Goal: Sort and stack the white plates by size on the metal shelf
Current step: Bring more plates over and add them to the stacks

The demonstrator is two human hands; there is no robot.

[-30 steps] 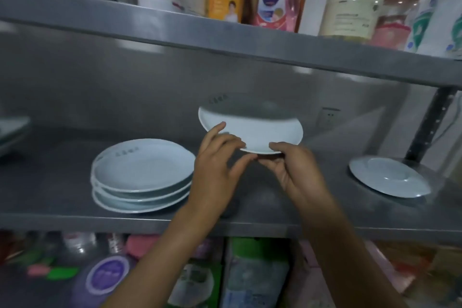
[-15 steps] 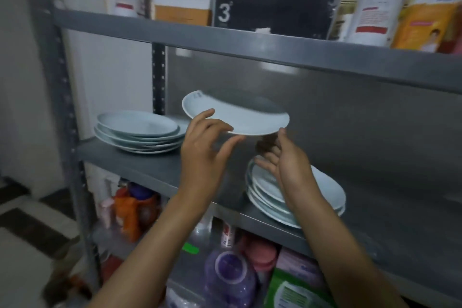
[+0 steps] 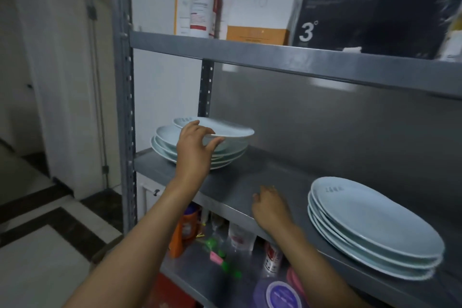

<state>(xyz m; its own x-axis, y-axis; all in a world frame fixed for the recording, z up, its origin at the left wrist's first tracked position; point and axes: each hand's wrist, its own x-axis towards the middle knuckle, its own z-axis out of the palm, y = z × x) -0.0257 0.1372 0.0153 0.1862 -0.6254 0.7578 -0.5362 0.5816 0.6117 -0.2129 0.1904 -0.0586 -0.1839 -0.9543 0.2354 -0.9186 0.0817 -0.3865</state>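
1. Now my left hand (image 3: 197, 142) pinches the near rim of a shallow round white plate (image 3: 225, 127), thumb beneath and fingers on top, so it stays level.
2. That plate hovers just above the left stack of white plates (image 3: 215, 155), at ten o'clock on the grey metal shelf (image 3: 262, 180); I judge it belongs there by size.
3. My right hand (image 3: 270, 205) rests on the shelf's front edge, fingers loose and holding nothing, probably steadying me.
4. At four o'clock sits the stack of larger white oval plates (image 3: 375, 227), well apart, keeping sizes separate.
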